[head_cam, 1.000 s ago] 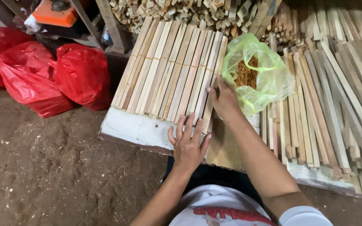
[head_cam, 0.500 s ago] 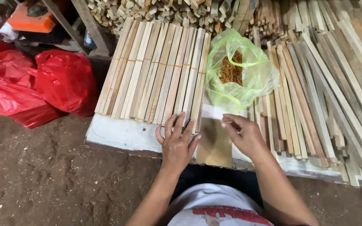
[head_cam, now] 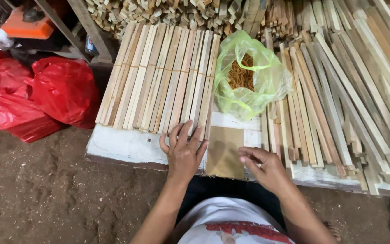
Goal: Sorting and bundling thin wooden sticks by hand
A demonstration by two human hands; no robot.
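Two bare hands are working at the near edge of a white board (head_cam: pixel 123 147). The left hand (head_cam: pixel 183 153) is lying flat, fingers spread, its tips touching the near ends of a banded row of wooden slats (head_cam: pixel 159 77). The right hand (head_cam: pixel 267 169) is curling loosely beside a brown cardboard piece (head_cam: pixel 224 151) — whether it is pinching anything is hard to tell. A green plastic bag (head_cam: pixel 249 77) is half hiding orange rubber bands — loose sticks (head_cam: pixel 339 90) are running off the right edge.

Rough pale wood slats (head_cam: pixel 159 81); glossy red plastic bags (head_cam: pixel 64 90)
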